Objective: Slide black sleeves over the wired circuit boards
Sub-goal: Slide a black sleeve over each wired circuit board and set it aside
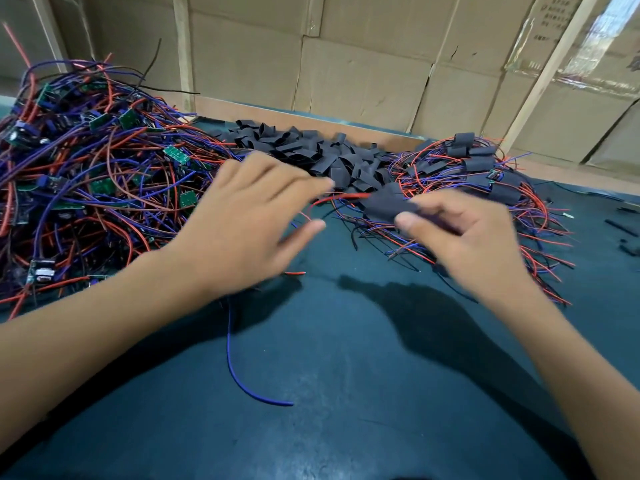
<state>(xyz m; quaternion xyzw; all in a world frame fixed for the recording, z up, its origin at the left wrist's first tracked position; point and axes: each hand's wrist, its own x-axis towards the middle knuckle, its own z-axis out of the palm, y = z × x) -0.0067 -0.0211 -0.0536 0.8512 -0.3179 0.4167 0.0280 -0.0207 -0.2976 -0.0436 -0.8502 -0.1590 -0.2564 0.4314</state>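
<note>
My right hand (464,237) pinches a black sleeve (384,206) that covers a board, with red and blue wires trailing left out of it. My left hand (249,220) hovers just left of the sleeve with fingers spread and relaxed; a red wire (343,197) runs between its thumb and forefinger, and I cannot tell if it touches. A pile of loose black sleeves (311,150) lies behind the hands. A big heap of bare green boards with red and blue wires (90,174) fills the left. Sleeved boards (478,168) are piled at the right. Both hands are blurred.
The green table mat (346,393) stretches in front, with a loose blue wire (239,372) on it. Cardboard boxes (363,57) wall off the back. A few black scraps (623,230) lie at the far right edge.
</note>
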